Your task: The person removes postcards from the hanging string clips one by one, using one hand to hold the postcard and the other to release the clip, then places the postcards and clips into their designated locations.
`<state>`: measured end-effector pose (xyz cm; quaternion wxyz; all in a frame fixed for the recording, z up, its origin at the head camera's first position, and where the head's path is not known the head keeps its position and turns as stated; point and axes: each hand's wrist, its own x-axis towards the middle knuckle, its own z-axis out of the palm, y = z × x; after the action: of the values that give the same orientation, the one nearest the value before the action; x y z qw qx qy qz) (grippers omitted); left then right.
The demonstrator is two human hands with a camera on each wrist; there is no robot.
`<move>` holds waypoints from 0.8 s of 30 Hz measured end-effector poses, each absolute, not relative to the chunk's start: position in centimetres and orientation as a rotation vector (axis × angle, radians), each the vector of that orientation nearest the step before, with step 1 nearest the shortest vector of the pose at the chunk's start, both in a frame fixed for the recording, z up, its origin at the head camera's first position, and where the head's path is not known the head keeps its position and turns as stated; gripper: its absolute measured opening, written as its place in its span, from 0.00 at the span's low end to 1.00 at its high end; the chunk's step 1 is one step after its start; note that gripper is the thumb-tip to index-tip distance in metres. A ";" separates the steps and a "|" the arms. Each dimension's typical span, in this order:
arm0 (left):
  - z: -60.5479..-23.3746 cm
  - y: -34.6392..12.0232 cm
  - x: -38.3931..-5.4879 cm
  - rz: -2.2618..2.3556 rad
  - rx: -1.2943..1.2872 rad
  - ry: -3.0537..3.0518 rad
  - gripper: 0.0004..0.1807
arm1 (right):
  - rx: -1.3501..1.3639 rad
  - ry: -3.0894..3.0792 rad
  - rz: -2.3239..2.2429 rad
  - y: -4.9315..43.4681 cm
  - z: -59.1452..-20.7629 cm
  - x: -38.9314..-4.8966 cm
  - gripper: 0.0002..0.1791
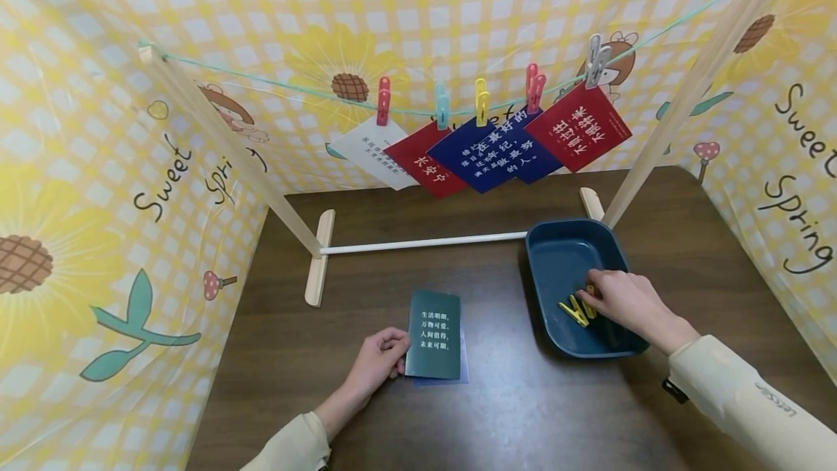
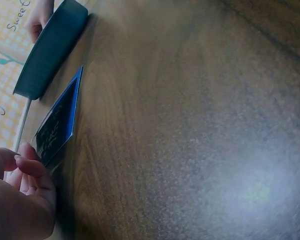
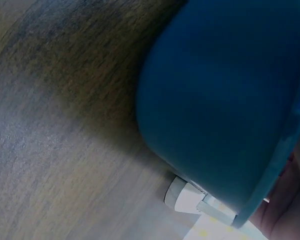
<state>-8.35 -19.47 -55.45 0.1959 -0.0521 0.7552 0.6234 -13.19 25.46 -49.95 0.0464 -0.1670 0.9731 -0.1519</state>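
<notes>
At the left edge of a dark green card [image 1: 433, 333] with white writing, my left hand [image 1: 379, 358] pinches it between thumb and fingers. Beneath that card a blue card [image 1: 464, 362] peeks out on the table. My right hand [image 1: 624, 300] reaches into a dark blue basin [image 1: 556, 336], its fingers curled at a yellow clothespin [image 1: 591, 291]. Beside those fingertips lie more yellow clothespins [image 1: 574, 312]. In the right wrist view the basin's wall [image 3: 215, 110] hides most of the hand. The left wrist view shows the green card [image 2: 52, 132] slightly raised over the blue one.
Behind, a green string [image 1: 261, 81] spans two wooden posts [image 1: 242, 166]. From it hang white, red and blue cards [image 1: 484, 155], held by colored clothespins [image 1: 482, 102]. A white rod [image 1: 425, 243] joins the stand's feet. Patterned cloth [image 1: 72, 129] surrounds the table.
</notes>
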 end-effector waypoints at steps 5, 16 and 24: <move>-55.4 -19.7 -8.3 1.706 -0.102 2.141 0.12 | -0.525 2.971 -0.453 25.6 -49.9 -13.2 0.10; -55.3 -19.7 -8.2 1.573 0.048 2.271 0.09 | -0.589 3.000 -0.427 25.4 -50.0 -13.5 0.11; -55.3 -19.8 -8.6 1.519 0.051 2.271 0.07 | -0.577 2.969 -0.428 25.4 -50.2 -13.4 0.11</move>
<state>-8.58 -19.84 -55.35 0.2029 0.0183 0.8137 0.5444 -13.42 25.35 -50.18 0.0433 -0.1886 0.9711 -0.1399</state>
